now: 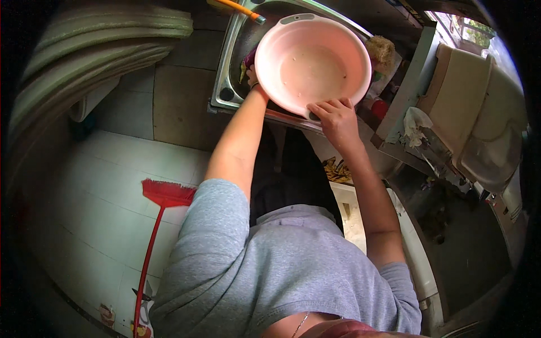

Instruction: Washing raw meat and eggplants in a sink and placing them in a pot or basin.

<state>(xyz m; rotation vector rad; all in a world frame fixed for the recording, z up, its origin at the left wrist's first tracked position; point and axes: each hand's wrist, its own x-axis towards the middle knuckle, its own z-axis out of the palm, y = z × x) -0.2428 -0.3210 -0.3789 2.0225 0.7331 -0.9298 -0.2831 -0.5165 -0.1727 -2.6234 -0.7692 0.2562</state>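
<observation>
A pale pink plastic basin (313, 67) is tilted over the metal sink (225, 73), with some small dark specks on its inner wall. My right hand (336, 115) is closed on the near rim, its fingers curled over the edge. On the other side my left hand (253, 77) reaches down beside the basin, which hides most of its fingers; whether it grips anything there does not show. Close to it in the sink lies a dark purple thing (248, 59) with a yellow-green end, like an eggplant, partly covered by the basin.
An orange hose with a metal end (256, 18) hangs over the sink's far left. A tan, fibrous scrubber (380, 52) and a red item (380, 107) sit to the right. A red broom (163, 194) stands on the tiled floor at left.
</observation>
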